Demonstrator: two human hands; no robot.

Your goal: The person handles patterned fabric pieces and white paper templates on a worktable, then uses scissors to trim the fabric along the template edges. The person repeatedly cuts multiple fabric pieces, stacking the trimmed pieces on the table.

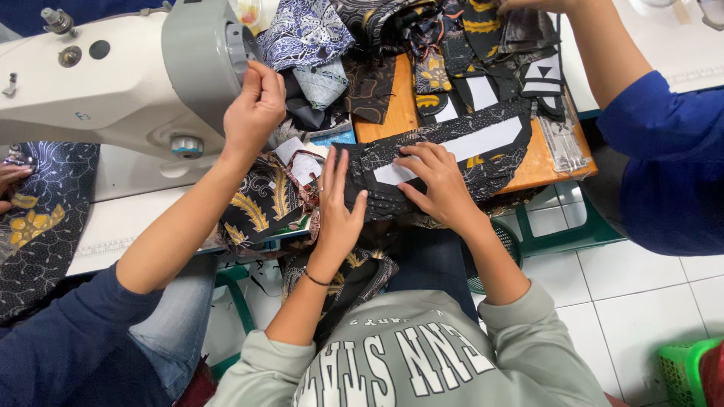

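— Grey sweatshirt [422,354] fills the bottom of the frame. Where are the hands?

— Both are on the dark patterned fabric piece [362,169], which lies centre frame on the wooden desk [392,105]. The left hand [337,215] is spread flat at the piece's left end. The right hand [440,181] is also open, fingers pressing beside the white strip [483,142]. Neither grips anything.

— How far along?

— The strip already lies along the piece, fairly flat, so I'd judge the work is midway. A pile of cut pieces [452,45] waits at upper centre.

— And its look?

— It is black with a fine pale print, long and slightly curved. At upper left, a co-worker's hand [255,105] touches the sewing machine [113,75].
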